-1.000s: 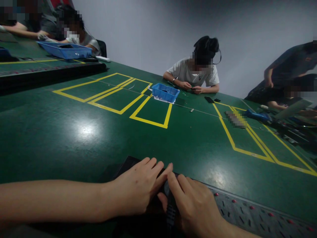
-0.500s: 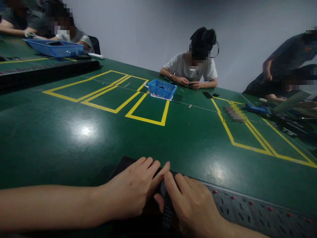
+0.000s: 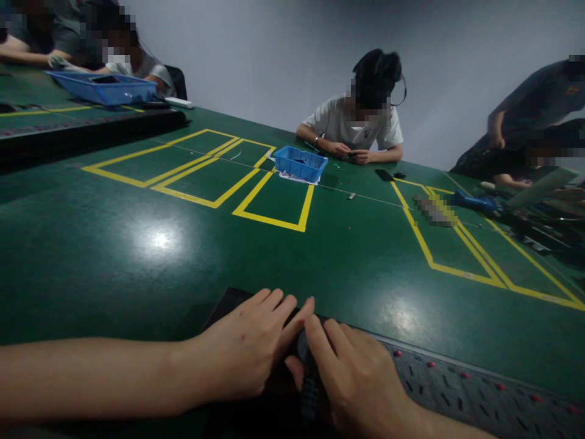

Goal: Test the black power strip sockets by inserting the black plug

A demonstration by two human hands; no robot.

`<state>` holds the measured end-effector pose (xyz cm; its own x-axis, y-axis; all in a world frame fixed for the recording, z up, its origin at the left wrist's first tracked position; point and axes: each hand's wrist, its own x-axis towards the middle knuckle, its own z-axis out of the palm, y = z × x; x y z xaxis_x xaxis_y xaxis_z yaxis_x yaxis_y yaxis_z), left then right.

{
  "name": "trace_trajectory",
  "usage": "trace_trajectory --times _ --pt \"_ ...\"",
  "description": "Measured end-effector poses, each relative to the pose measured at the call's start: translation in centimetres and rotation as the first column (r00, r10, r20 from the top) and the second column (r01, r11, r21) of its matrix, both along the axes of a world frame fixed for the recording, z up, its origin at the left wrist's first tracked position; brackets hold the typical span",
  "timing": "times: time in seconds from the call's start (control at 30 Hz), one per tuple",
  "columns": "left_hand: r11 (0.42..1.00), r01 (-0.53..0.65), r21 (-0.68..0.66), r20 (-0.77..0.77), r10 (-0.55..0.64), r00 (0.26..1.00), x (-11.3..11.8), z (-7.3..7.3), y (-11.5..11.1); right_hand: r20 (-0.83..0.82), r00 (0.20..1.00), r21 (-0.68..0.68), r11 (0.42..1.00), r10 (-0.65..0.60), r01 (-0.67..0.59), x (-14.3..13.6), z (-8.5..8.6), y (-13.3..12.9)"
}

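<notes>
A long black strip [image 3: 461,381] with slots and red dots lies along the near edge of the green table [image 3: 183,268]. My left hand [image 3: 253,341] rests over its left end, fingers curled down over the far edge. Against it, my right hand [image 3: 356,366] has its fingers bent round a black plug with a ribbed cable [image 3: 309,390], which shows between the two hands. The left thumb tip touches the plug's side. Under the hands, the strip's end is mostly hidden.
Yellow tape outlines [image 3: 269,228] mark the table. A blue bin [image 3: 299,163] stands near the middle, and a larger blue tray [image 3: 105,88] at the far left. One person in a white shirt [image 3: 351,122] sits opposite; others are at both sides. Dark tools [image 3: 534,225] lie at right.
</notes>
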<state>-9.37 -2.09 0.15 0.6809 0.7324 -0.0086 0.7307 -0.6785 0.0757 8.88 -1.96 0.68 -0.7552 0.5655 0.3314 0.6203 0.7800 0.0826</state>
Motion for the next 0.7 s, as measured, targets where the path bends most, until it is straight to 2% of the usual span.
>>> trace_trajectory --times 0.33,0.7 --pt "0.999 0.021 0.029 -0.030 -0.020 0.999 0.01 -0.02 -0.18 -0.005 1.000 0.016 1.000 0.001 -0.001 -0.08 -0.03 0.00" --pt "1.000 0.004 -0.012 -0.035 -0.004 0.999 0.11 0.00 -0.15 0.004 1.000 0.007 1.000 -0.002 0.002 -0.08 -0.04 0.02"
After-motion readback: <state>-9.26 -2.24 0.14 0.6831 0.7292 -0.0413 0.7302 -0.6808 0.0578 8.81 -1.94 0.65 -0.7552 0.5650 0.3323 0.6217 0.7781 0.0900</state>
